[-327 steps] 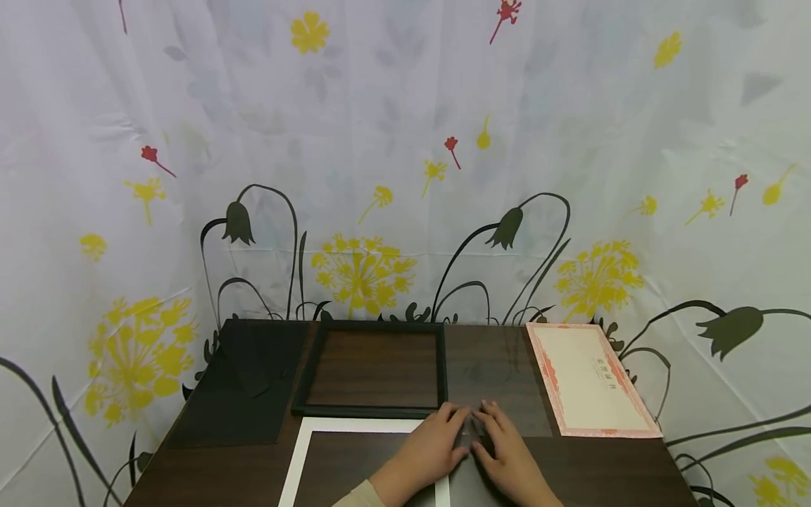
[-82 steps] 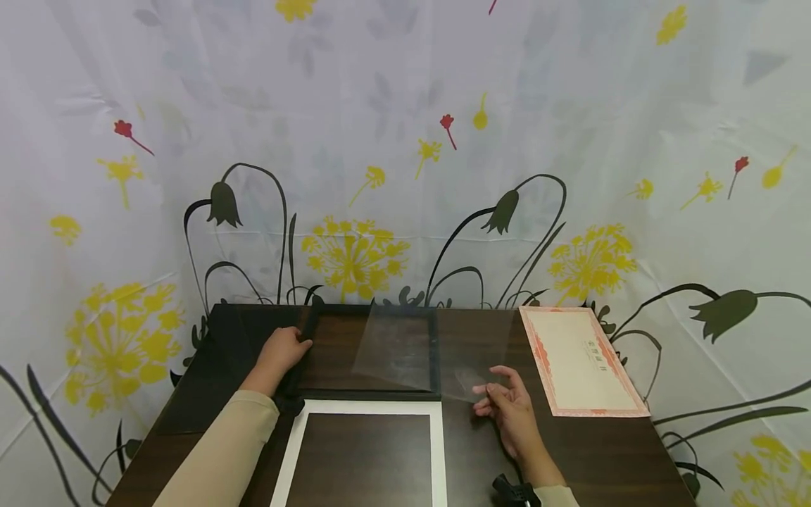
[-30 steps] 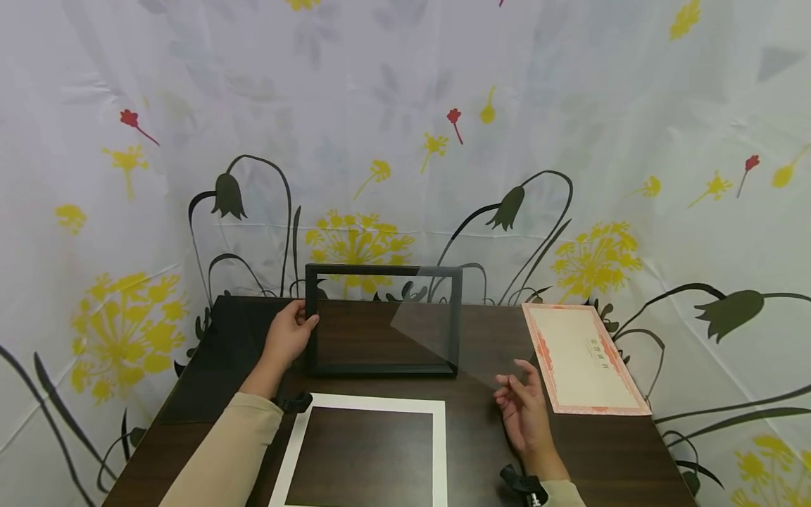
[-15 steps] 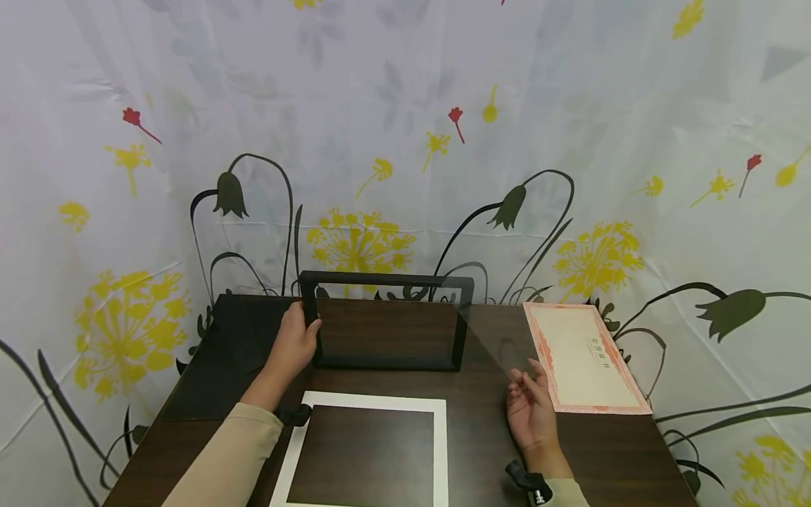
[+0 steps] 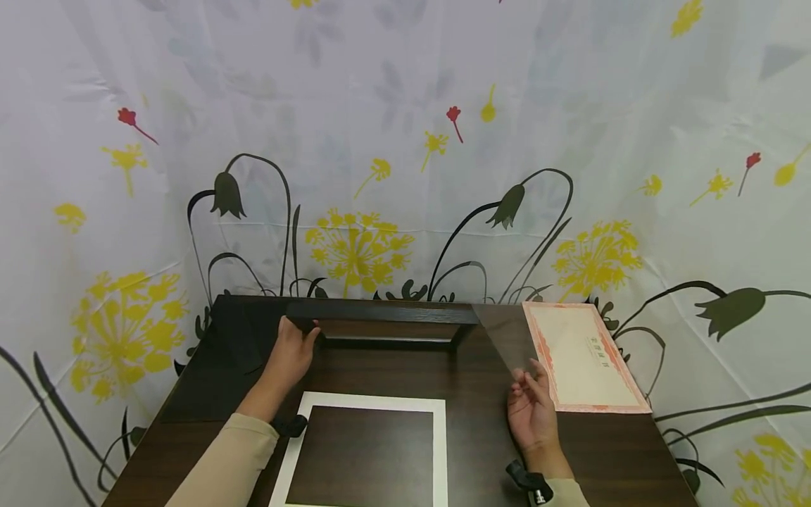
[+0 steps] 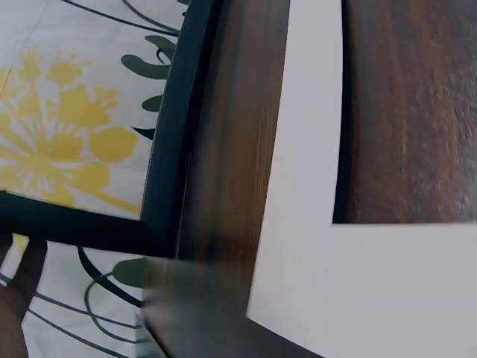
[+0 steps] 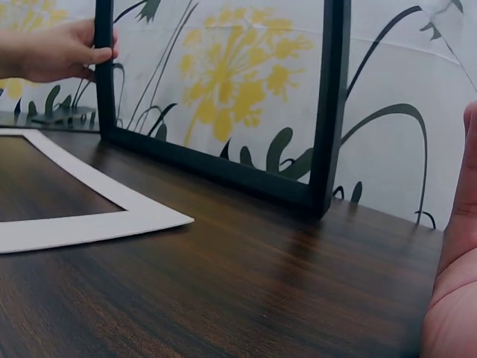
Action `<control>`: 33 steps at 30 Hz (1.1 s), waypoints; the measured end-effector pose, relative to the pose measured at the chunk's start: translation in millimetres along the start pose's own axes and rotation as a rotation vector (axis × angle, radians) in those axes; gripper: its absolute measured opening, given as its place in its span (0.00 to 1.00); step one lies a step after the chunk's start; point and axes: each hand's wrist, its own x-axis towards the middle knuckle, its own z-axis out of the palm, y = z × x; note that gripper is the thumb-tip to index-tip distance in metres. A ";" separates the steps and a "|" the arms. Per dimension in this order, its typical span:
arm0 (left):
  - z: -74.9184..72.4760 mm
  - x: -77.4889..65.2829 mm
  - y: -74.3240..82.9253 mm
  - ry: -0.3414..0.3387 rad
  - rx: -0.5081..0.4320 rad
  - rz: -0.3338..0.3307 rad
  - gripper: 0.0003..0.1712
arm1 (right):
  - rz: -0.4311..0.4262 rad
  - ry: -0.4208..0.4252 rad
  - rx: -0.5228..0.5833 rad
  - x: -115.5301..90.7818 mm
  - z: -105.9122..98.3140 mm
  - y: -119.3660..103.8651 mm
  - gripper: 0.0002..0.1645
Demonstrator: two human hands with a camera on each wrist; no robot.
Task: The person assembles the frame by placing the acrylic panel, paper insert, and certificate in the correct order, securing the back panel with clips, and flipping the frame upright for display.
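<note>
My left hand (image 5: 290, 359) grips the left side of a black picture frame (image 5: 380, 310), its thumb on the inner side. The frame stands upright behind the white mat, its top side leaning toward me, and shows without a backing in the right wrist view. Between the thumb and fingers of my right hand (image 5: 531, 415) is the lower corner of a clear plastic sheet (image 5: 505, 327). The sheet slants up behind the frame's right end; most of it is hidden or too transparent to make out. The white mat (image 5: 440, 451) lies flat in front of the frame.
At the right lies a cream certificate (image 5: 579, 355) with a red-orange border. A black backing board (image 5: 212, 380) covers the left of the dark wooden table (image 5: 481, 422). Behind the table hangs a flower-printed curtain (image 5: 405, 162).
Earlier the frame lay flat and both hands were together over the clear sheet. Since then the left hand has raised the frame and tipped its top toward me; the right hand has drawn rightward.
</note>
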 end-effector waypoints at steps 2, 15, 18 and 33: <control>-0.5 -2.4 -3.2 0.004 -0.040 0.011 0.10 | 0.003 -0.026 -0.014 1.0 0.0 0.2 0.26; 5.2 -19.8 -15.0 0.191 -0.053 0.182 0.12 | 0.025 0.010 -0.108 -1.1 3.7 3.7 0.23; 3.8 -20.3 -13.4 0.172 -0.074 0.154 0.12 | 0.022 -0.004 -0.101 -1.6 3.3 3.2 0.24; 5.2 -21.6 -21.2 0.156 -0.040 0.226 0.15 | 0.078 -0.010 -0.246 1.2 2.1 3.9 0.24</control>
